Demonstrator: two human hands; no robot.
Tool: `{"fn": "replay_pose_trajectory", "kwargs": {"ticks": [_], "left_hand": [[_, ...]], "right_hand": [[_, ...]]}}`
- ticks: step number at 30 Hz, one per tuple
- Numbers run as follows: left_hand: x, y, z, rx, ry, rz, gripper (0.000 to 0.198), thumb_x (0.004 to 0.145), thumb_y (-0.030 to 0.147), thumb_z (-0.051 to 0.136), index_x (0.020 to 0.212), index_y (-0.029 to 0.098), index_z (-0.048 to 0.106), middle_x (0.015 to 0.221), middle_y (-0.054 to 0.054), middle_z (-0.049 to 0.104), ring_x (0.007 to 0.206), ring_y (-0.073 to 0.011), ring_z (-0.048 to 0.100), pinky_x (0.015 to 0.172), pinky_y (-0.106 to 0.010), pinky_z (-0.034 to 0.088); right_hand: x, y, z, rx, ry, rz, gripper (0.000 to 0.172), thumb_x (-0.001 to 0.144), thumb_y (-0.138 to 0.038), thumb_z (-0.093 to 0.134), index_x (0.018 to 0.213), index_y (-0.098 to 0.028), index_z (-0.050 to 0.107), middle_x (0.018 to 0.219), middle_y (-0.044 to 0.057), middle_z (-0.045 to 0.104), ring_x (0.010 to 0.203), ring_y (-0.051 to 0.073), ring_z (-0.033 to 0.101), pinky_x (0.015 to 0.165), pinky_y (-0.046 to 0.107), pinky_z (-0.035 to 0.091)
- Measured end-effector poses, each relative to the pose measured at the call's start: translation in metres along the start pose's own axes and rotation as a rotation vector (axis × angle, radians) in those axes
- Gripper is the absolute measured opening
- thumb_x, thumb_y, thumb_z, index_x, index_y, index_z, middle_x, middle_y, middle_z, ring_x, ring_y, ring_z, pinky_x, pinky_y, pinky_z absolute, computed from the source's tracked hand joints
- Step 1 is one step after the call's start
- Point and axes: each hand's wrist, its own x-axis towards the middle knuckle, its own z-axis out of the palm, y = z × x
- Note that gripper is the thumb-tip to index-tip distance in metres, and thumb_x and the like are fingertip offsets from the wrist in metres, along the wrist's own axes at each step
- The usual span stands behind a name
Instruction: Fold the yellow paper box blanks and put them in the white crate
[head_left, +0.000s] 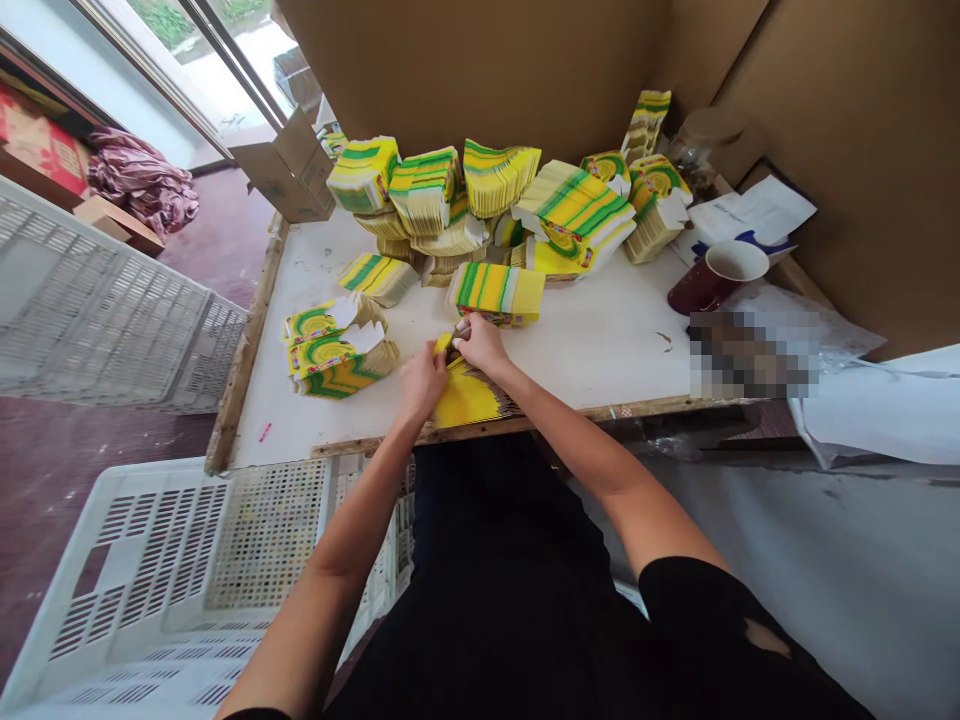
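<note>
The left hand point(424, 381) and right hand point(482, 345) pinch a small yellow card piece point(442, 343) over a fanned yellow card stack point(466, 398) on the white wooden-edged bench point(592, 345), seemingly mid-fold, which likely calls next for even pressure.

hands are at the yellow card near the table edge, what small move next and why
Perhaps hold the yellow card steady with the left hand and fold its end with the right hand: the left seems to pinch it, the right is beside it at the yellow stack, its exact grip too small to tell.
</note>
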Motion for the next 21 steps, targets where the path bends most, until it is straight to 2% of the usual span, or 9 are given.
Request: {"fn": "replay_pose_trajectory", "kwargs": {"ticks": [3,6,10,12,15,19,21], "left_hand": [[0.000,0.001,-0.002,-0.008,-0.007,-0.017,0.035,0.094,0.028,0.036,0.123,0.021,0.054,0.108,-0.010,0.072,0.104,-0.0234,0.065,0.085,-0.030,0.044],[-0.001,0.001,-0.003,-0.021,-0.015,-0.032,0.035,0.094,0.029,0.037,0.125,0.021,0.053,0.110,-0.009,0.071,0.106,-0.0232,0.064,0.086,-0.030,0.044],[0.001,0.000,-0.004,-0.023,-0.035,-0.039,0.039,0.096,0.035,0.031,0.124,0.021,0.054,0.113,-0.010,0.070,0.108,-0.0237,0.063,0.086,-0.031,0.044],[0.004,-0.001,-0.005,-0.008,-0.060,-0.038,0.042,0.097,0.037,0.027,0.121,0.021,0.057,0.112,-0.010,0.070,0.107,-0.0241,0.063,0.084,-0.031,0.045],[0.010,-0.003,-0.009,0.015,-0.096,-0.030,0.043,0.096,0.038,0.027,0.114,0.020,0.062,0.110,-0.010,0.071,0.106,-0.0247,0.064,0.081,-0.030,0.045],[0.016,-0.004,-0.011,0.043,-0.120,0.011,0.042,0.096,0.038,0.028,0.107,0.020,0.065,0.108,-0.010,0.072,0.104,-0.0246,0.064,0.079,-0.029,0.045],[0.017,-0.002,-0.011,0.061,-0.123,0.041,0.043,0.096,0.038,0.027,0.107,0.021,0.065,0.108,-0.010,0.072,0.104,-0.0247,0.064,0.080,-0.030,0.045]], "right_hand": [[0.000,0.003,0.006,0.053,0.005,-0.020,0.029,0.069,-0.013,0.060,0.096,-0.019,0.051,0.090,0.006,0.069,0.085,0.021,0.065,0.083,0.035,0.050],[0.002,0.005,0.005,-0.010,0.013,-0.029,0.032,0.066,-0.015,0.061,0.096,-0.019,0.050,0.085,0.007,0.068,0.082,0.023,0.065,0.077,0.036,0.051],[0.008,0.007,-0.007,-0.113,0.027,-0.101,0.028,0.066,-0.007,0.055,0.091,-0.019,0.052,0.083,0.008,0.068,0.081,0.023,0.064,0.072,0.033,0.049],[0.009,0.009,-0.017,-0.120,-0.009,-0.165,0.026,0.066,-0.003,0.052,0.086,-0.019,0.053,0.083,0.007,0.069,0.081,0.021,0.064,0.073,0.031,0.048],[0.007,0.018,-0.033,-0.063,-0.136,-0.209,0.021,0.065,-0.003,0.054,0.078,-0.019,0.054,0.078,0.003,0.068,0.076,0.017,0.064,0.070,0.027,0.048],[-0.005,0.036,-0.048,0.119,-0.422,-0.208,0.020,0.062,-0.003,0.058,0.072,-0.018,0.052,0.071,-0.001,0.066,0.067,0.013,0.062,0.063,0.024,0.048],[-0.011,0.044,-0.052,0.198,-0.511,-0.216,0.017,0.063,-0.005,0.059,0.073,-0.018,0.052,0.071,-0.001,0.067,0.064,0.013,0.062,0.061,0.024,0.048]]}}
